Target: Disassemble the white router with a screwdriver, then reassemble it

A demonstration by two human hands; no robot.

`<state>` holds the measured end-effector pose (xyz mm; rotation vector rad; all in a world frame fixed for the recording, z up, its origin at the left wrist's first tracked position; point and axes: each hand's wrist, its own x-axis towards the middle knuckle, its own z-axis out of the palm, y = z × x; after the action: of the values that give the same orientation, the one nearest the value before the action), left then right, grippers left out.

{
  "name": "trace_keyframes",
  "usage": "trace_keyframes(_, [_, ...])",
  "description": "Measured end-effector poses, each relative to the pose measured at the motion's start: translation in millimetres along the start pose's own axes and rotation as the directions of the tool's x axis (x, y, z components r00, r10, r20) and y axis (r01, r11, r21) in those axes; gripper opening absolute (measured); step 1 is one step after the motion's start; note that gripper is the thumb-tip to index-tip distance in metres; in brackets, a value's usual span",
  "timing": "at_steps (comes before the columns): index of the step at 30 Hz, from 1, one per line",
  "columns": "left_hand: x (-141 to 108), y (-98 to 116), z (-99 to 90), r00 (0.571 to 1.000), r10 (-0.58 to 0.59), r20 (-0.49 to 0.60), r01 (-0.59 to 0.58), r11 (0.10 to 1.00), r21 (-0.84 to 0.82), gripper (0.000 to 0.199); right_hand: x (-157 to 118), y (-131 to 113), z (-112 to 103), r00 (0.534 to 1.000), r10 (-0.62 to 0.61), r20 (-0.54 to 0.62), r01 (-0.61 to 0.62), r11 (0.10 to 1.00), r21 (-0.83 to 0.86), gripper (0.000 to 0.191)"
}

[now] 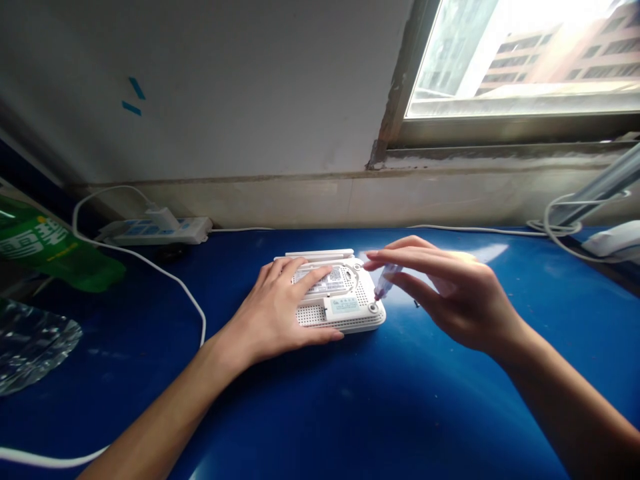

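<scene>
A white router point(345, 323) lies upside down on the blue table, its slotted, labelled underside facing up and an antenna along its far edge. My left hand point(280, 300) holds it down from the left, fingers over the underside and thumb along the near side. In my right hand point(450, 287), pinched between thumb and fingers, is a small translucent pointed tool point(386, 280). Its reddish tip points down at the round recess point(373, 308) in the router's near right corner. Whether the tip touches is hard to tell. A tiny dark piece point(417, 303) lies under my right hand.
A white power strip point(193, 230) with a plug in it sits by the wall, its cable point(175, 277) curving across the left. A green bottle point(65, 250) and a clear plastic bottle point(35, 347) lie at left. A coiled white cord point(555, 220) is at back right, below the window.
</scene>
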<state>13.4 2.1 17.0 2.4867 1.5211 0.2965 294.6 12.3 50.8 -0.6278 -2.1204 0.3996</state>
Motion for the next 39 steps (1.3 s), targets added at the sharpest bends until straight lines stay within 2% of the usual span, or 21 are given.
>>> trace_keyframes(5, [-0.3, 0.3, -0.5, 1.000, 0.005, -0.004, -0.005, 1.000, -0.003, 0.099, -0.7, 3.1, -1.7, 0.996, -0.061, -0.071, 0.055, 0.996, -0.077, 0.039])
trace_keyframes(11, [-0.9, -0.8, 0.5, 1.000, 0.007, -0.008, -0.007, 1.000, -0.002, 0.100, -3.3, 1.0, -0.7, 0.999, 0.027, 0.044, -0.027, 1.000, 0.008, 0.052])
trace_keyframes(17, [-0.2, -1.3, 1.0, 1.000, 0.021, -0.020, -0.021, 1.000, -0.002, 0.101, -3.6, 5.0, 3.2, 0.995, -0.069, -0.068, 0.055, 0.980, -0.193, 0.031])
trace_keyframes(20, [-0.4, -0.9, 1.1, 1.000, 0.018, -0.018, -0.018, 1.000, 0.001, 0.101, -3.7, 2.8, 5.4, 0.998, -0.054, -0.025, 0.049, 0.981, -0.186, 0.040])
trace_keyframes(22, [-0.6, -0.8, 1.2, 1.000, 0.017, -0.016, -0.017, 1.000, 0.003, 0.100, -3.8, -0.6, 6.5, 1.000, -0.014, 0.024, 0.016, 0.994, -0.111, 0.052])
trace_keyframes(24, [-0.9, -1.0, 1.5, 1.000, 0.018, -0.016, -0.018, 1.000, 0.002, 0.100, -3.6, -3.2, 6.9, 1.000, 0.003, 0.025, -0.002, 0.998, -0.060, 0.054])
trace_keyframes(30, [-1.3, -2.0, 2.4, 0.999, 0.023, -0.025, -0.023, 1.000, -0.001, 0.101, -4.1, 0.3, 6.1, 0.995, -0.041, -0.087, 0.024, 0.982, -0.185, 0.025])
trace_keyframes(33, [-1.2, -2.2, 2.5, 1.000, 0.011, -0.019, -0.011, 1.000, 0.009, 0.100, -4.8, 1.1, 5.2, 0.998, -0.029, -0.063, 0.019, 0.987, -0.158, 0.034])
trace_keyframes(36, [-1.1, -1.9, 2.1, 1.000, 0.006, -0.017, -0.005, 1.000, 0.015, 0.100, -4.1, -1.5, 4.1, 1.000, 0.020, 0.022, -0.019, 0.999, -0.051, 0.050])
trace_keyframes(39, [-1.2, -1.4, 1.3, 1.000, 0.001, -0.011, -0.001, 1.000, 0.011, 0.100, -3.3, -3.2, 2.6, 1.000, 0.010, 0.006, -0.010, 0.999, -0.053, 0.046])
